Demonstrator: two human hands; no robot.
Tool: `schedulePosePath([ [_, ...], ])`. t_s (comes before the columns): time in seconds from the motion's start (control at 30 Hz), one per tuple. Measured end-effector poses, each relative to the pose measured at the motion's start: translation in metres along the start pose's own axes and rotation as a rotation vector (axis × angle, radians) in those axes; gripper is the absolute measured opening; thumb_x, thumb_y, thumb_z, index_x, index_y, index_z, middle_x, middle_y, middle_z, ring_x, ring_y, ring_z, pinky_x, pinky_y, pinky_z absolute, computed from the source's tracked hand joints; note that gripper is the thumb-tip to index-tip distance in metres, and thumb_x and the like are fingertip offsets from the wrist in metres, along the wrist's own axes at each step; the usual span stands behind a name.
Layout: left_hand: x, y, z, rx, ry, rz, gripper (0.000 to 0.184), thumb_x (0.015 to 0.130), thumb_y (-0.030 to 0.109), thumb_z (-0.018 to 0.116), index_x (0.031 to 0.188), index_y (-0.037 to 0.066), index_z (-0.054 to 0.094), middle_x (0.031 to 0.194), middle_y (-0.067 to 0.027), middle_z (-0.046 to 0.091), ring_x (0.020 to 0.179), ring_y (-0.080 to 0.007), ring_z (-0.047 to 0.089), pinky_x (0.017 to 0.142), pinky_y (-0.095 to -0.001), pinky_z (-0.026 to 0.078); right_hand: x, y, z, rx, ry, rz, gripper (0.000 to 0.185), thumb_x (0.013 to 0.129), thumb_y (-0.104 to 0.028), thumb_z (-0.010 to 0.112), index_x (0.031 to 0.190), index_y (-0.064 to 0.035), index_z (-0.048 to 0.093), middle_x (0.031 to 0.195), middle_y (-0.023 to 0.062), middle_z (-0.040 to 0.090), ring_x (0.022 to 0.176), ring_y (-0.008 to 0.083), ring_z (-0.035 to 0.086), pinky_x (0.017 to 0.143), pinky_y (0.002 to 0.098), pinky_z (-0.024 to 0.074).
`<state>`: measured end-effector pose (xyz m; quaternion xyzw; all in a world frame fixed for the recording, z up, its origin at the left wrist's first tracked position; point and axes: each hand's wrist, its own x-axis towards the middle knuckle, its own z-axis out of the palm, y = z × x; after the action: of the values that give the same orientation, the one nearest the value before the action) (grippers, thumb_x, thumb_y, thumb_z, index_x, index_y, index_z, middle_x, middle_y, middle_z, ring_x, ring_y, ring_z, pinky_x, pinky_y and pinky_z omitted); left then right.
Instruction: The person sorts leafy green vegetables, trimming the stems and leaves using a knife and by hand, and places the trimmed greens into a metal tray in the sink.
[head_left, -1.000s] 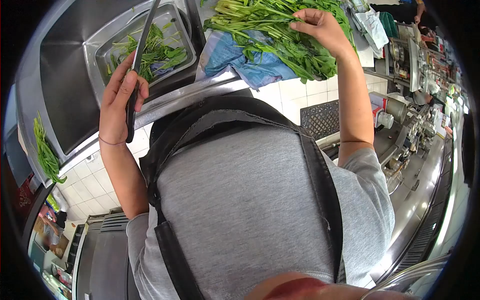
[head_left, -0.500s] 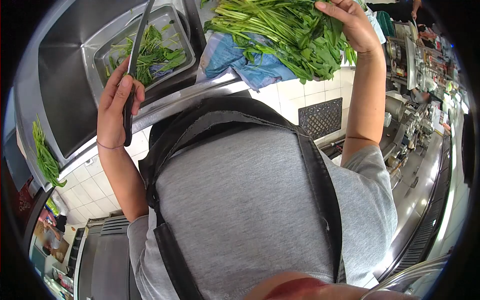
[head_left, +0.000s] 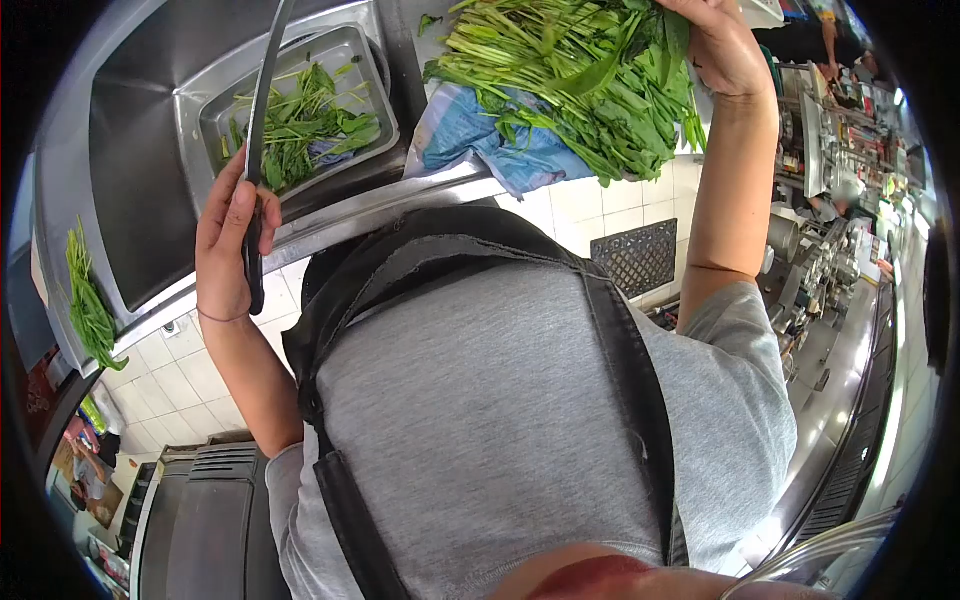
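Observation:
My left hand (head_left: 232,235) is closed round the black handle of a long-bladed knife (head_left: 264,95), which points up and away over the sink's near edge. The blade's far end runs out of view. My right hand (head_left: 728,50) grips the leafy end of a big heap of long-stemmed leafy greens (head_left: 570,85), its fingertips partly hidden by leaves and the top edge. The stems point left. Under the near side of the heap lies a crumpled blue-and-white plastic bag (head_left: 465,130).
In the steel sink (head_left: 130,150) a metal tray (head_left: 388,140) holds loose greens. Another small bunch (head_left: 90,300) rests on the left rim. White wall tiles and a dark grate (head_left: 635,258) sit below the counter. Cookware (head_left: 815,255) lines the right; people appear in the background.
The view has shifted slightly, so the sink and greens sit a little lower and further right. My right hand has moved slightly right at the heap. The knife remains in my left hand.

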<state>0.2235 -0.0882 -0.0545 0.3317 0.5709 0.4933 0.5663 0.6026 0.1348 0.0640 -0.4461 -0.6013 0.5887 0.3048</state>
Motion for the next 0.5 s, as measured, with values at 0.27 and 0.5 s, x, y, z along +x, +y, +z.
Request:
schedulePosePath([
  [0.27,-0.013,-0.003,-0.013,-0.020,0.039,0.029,0.051,0.101,0.031,0.052,0.141,0.002,0.045,0.074,-0.0022,0.053,0.058,-0.0052,0.040,0.053,-0.0179,0.030,0.017,-0.039,0.029,0.020,-0.116,-0.093,0.015,0.088,-0.012,0.069,0.097,0.0000,0.066,0.086,0.0023,0.067,0.075,0.0091,0.061,0.069,0.0211,0.0478],
  [0.5,-0.026,-0.004,-0.020,-0.014,0.018,0.052,0.053,0.100,0.032,0.053,0.142,0.001,0.044,0.074,-0.0022,0.052,0.059,-0.0052,0.039,0.053,-0.0180,0.030,0.044,-0.045,0.027,-0.121,-0.163,-0.105,0.014,0.088,-0.015,0.069,0.094,-0.0016,0.066,0.082,0.0032,0.067,0.071,0.0099,0.060,0.068,0.0232,0.0498],
])
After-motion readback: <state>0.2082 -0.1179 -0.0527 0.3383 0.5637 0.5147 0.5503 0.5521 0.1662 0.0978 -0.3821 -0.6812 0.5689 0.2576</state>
